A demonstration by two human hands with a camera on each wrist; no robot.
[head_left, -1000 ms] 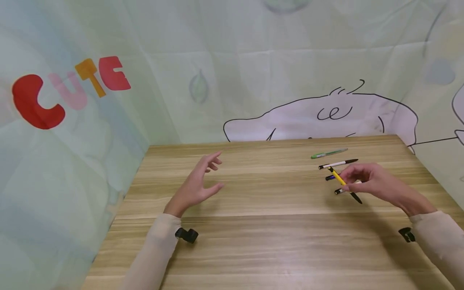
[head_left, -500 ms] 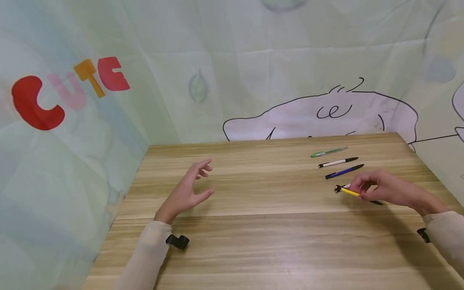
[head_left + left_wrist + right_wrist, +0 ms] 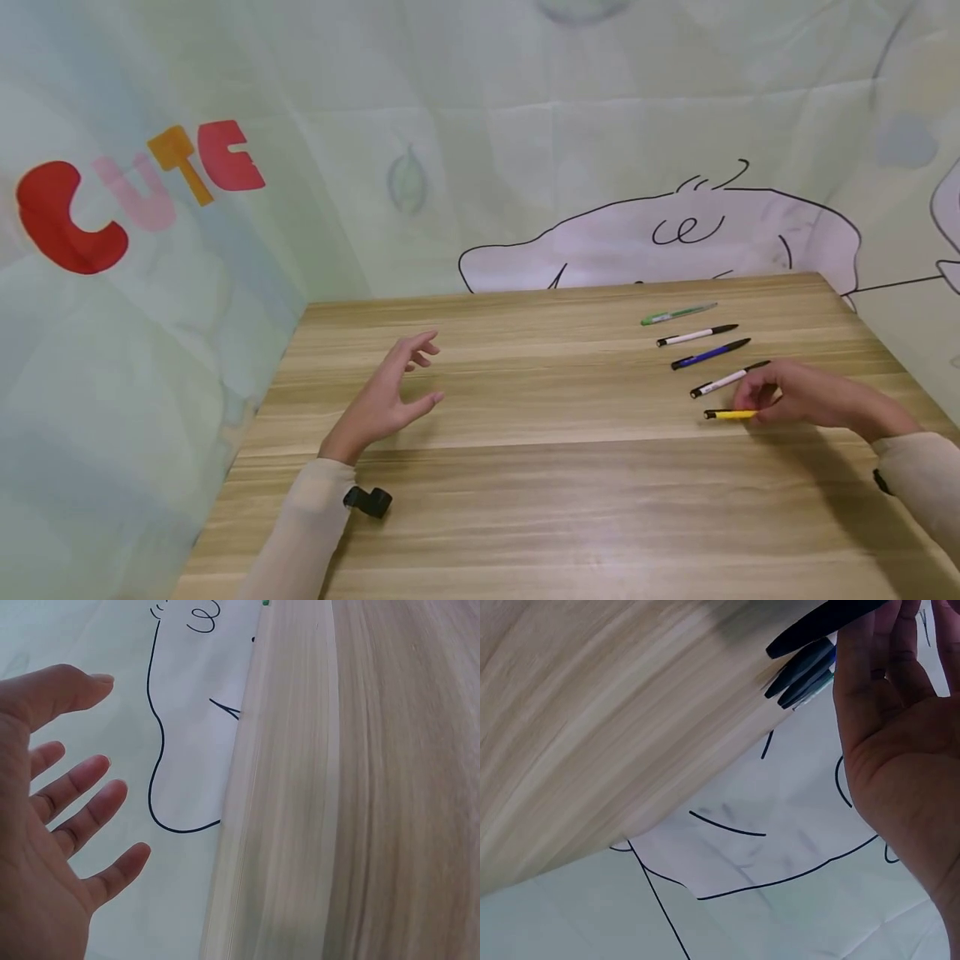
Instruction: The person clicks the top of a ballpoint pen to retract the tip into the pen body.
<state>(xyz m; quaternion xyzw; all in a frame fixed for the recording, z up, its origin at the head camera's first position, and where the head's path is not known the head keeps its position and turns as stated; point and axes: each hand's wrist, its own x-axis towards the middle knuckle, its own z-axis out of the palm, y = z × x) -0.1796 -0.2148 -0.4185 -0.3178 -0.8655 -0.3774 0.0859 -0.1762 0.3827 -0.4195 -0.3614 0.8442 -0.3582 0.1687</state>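
My right hand (image 3: 813,396) pinches a yellow pen (image 3: 735,414) with a black end, low at the front of a row of pens. In the right wrist view its black tip (image 3: 817,628) juts out past the fingers. Just behind it lies a white pen (image 3: 720,382), its far end close to my fingers. Farther back come a blue pen (image 3: 708,356), another white pen (image 3: 693,337) and a green pen (image 3: 678,314), all slanted alike. On the left, my left hand (image 3: 382,400) hovers over the table with fingers spread, holding nothing.
A wood-grain table (image 3: 540,517) spans the view. Printed cloth (image 3: 375,150) hangs along its back and left edges, with coloured letters and a line drawing. A dark wrist camera (image 3: 369,502) sits on the left sleeve.
My right hand has brought the yellow pen down and toward the table's front, turning it from steeply slanted to nearly level. The blue and nearer white pens are now uncovered. My left hand shifted slightly left.
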